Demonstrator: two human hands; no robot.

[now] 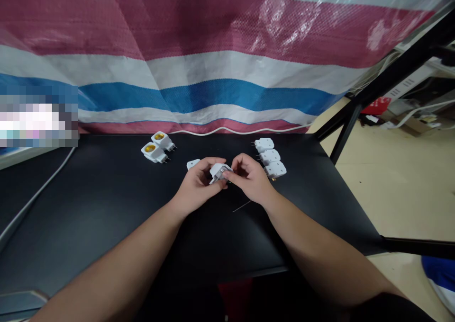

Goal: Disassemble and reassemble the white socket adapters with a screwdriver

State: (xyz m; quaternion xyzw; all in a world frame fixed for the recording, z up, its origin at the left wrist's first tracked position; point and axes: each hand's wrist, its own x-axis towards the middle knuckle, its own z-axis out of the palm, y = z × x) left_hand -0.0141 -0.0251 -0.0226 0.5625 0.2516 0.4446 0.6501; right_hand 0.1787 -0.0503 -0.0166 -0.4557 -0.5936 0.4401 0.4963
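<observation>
Forearms (316, 251), held casing (217, 169), rod (241, 206), 3 plugs (270, 156)

The piece (215, 170) you hold looks like smooth plastic, as do the sockets (154, 156) and plugs (270, 157) before you. You see glossy, gold-toned metal in the sockets' linings (150, 148). Your table (92, 208) is smooth and mostly matt; the sheet (213, 31) facing you is woven plastic, creased, shiny in patches.
</observation>
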